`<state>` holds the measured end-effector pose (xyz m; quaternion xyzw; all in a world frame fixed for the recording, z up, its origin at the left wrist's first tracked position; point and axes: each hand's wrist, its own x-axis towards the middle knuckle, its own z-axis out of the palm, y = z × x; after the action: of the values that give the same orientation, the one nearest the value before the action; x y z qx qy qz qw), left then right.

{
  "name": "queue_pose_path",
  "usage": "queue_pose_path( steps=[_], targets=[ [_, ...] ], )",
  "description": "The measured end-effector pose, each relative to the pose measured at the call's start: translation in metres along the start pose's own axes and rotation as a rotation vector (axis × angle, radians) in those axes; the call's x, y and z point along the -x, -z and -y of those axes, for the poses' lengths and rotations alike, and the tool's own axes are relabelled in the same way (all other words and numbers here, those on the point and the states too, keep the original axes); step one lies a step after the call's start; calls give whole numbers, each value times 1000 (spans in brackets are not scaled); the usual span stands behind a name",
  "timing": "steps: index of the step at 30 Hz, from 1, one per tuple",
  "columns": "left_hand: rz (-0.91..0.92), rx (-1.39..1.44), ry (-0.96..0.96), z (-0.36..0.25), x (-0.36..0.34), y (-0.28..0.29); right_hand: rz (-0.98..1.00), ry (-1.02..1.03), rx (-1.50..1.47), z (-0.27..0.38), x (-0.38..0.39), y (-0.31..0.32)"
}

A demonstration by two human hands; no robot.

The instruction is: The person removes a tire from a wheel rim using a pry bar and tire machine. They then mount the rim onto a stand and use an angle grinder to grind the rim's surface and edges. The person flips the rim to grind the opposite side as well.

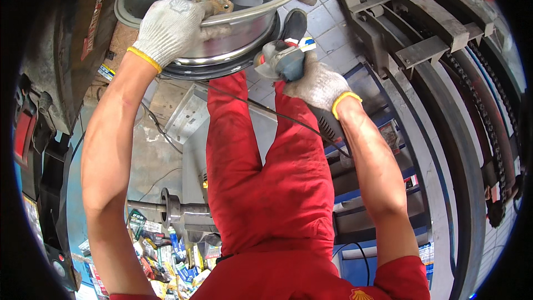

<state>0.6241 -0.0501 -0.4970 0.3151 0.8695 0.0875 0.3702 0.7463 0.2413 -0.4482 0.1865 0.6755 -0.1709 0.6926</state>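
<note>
Both hands wear off-white knitted gloves with yellow cuffs. With its fingers over the near lip, my left hand (173,30) grips a large silver wheel rim (239,38) at the top of the view. A round, rusty flange with holes (218,4) shows inside the rim. Beneath the rim lies a dark ring (205,71), partly covered. Just right of the rim, my right hand (321,84) is closed around an angle grinder (287,64), its head pointing left toward the rim. The grinder's disc is hard to make out. Its dark cord appears to run beside my right forearm.
A forklift mast with chains (472,100) stands along the right. A dark cable (261,105) crosses in front of my red-trousered legs. Lower left are a metal shaft with a flange (171,208) and a heap of colourful packets (166,261). Dark machinery (61,50) borders the left.
</note>
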Motion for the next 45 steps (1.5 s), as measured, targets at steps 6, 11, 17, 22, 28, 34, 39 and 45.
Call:
queue_pose_path(
  steps=[6,11,17,22,28,34,39,45],
  targets=[
    [-24,-11,-22,15,4,-4,-13,75,-38,2,3,-9],
    [-46,56,8,27,15,-2,-14,157,-60,10,6,-9],
    [19,55,56,44,20,-2,-110,91,-35,-14,-39,11],
    [142,78,150,40,20,24,-230,43,-21,-23,-61,9],
    [-137,6,82,32,18,-6,-189,6,-215,-48,-21,-3],
    [-134,-124,-2,-10,-21,-39,-117,56,-213,-43,28,-38],
    [-39,-97,12,-12,18,-40,-34,164,-287,-21,52,-73],
    [85,-46,-59,-16,23,-37,-67,304,-232,11,48,-107]
  ],
)
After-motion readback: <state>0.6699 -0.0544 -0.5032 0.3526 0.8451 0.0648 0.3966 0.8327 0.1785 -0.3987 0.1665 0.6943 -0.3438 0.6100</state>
